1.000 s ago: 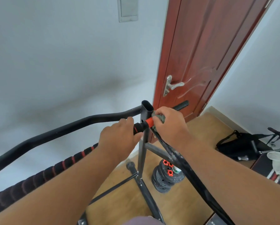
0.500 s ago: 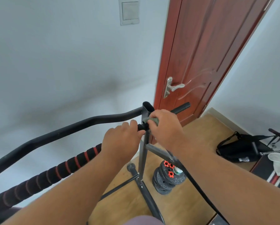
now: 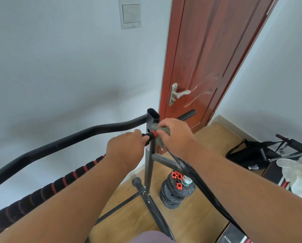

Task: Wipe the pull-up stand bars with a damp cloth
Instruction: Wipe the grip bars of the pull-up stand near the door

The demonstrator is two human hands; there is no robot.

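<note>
L hand [image 3: 124, 148] is clenched round the black-and-red foam grip bar [image 3: 62, 181], fingers wrapped at its end just beside the stand's upright post [image 3: 150, 155]. R hand [image 3: 174, 135] grasps a grey-green cloth [image 3: 160, 133], bunched vs the bar's red end ring right at the post, w/ the curved upper bar [image 3: 76, 137] behind. Weight plates [image 3: 176, 190] sit on the wood floor below, near the red door [image 3: 208, 58].

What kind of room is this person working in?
Probably a spare room at home used as a small gym: a pull-up stand, stacked weight plates on the wooden floor, and an ordinary red wooden door.
</note>
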